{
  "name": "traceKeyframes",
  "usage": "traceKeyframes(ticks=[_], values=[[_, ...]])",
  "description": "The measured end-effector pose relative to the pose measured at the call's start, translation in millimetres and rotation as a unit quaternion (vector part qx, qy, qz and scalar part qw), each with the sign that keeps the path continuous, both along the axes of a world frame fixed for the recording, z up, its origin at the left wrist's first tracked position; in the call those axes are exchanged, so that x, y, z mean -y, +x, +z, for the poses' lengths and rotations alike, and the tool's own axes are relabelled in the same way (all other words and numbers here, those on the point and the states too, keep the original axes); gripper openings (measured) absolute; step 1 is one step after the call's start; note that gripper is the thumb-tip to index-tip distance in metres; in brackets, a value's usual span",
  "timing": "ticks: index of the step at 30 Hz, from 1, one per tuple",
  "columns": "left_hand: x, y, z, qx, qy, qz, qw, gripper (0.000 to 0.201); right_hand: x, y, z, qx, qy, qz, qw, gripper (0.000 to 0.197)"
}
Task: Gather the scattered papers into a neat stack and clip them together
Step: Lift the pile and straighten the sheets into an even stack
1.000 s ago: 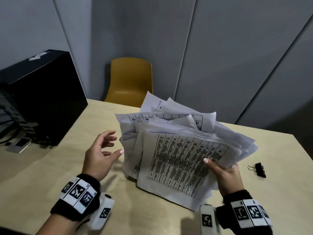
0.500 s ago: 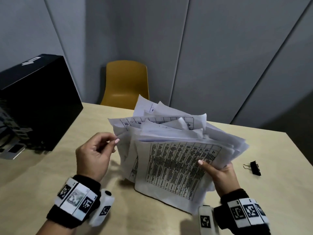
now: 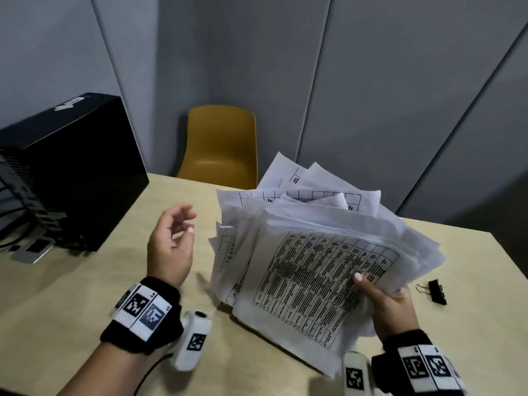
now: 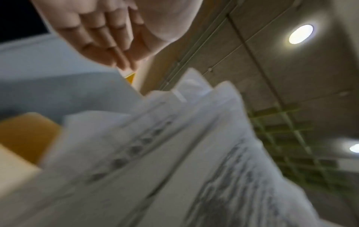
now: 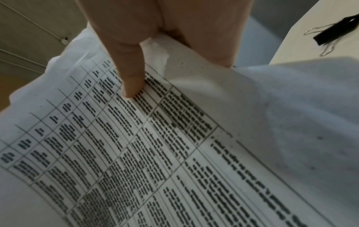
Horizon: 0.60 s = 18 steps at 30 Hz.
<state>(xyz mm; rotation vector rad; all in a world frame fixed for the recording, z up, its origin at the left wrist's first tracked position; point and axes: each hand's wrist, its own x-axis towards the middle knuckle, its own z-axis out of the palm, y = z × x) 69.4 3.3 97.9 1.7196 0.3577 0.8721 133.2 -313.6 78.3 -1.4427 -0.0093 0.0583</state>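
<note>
An untidy bundle of printed papers (image 3: 311, 270) stands tilted, its lower edge on the wooden table (image 3: 85, 295). My right hand (image 3: 385, 298) grips the bundle's right edge, thumb on the top sheet's table print (image 5: 174, 153), fingers behind. My left hand (image 3: 171, 241) hovers just left of the bundle with relaxed fingers and holds nothing; in the left wrist view its fingers (image 4: 101, 38) hang above the blurred papers (image 4: 174, 169). A black binder clip (image 3: 437, 291) lies on the table right of the bundle, also at the top right of the right wrist view as the clip (image 5: 204, 36).
A black computer case (image 3: 65, 172) stands at the table's left, with a small grey device (image 3: 34, 250) and cables beside it. A yellow chair (image 3: 223, 144) sits behind the table's far edge. Grey wall panels close the corner.
My left hand had pinched at the bundle's left edge half a second ago; now it has let go, opened and drawn slightly away. The right hand keeps its hold.
</note>
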Motion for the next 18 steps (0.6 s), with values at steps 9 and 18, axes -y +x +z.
traceKeyframes(ticks=[9,18], values=[[-9,1,-45,-0.195,0.042,-0.071,0.977,0.054,-1,-3,9,-0.032,-0.009,0.019,0.999,0.018],[-21,11,-14,-0.077,0.049,-0.05,0.995,0.031,4,-4,7,-0.03,-0.004,0.019,0.999,0.014]])
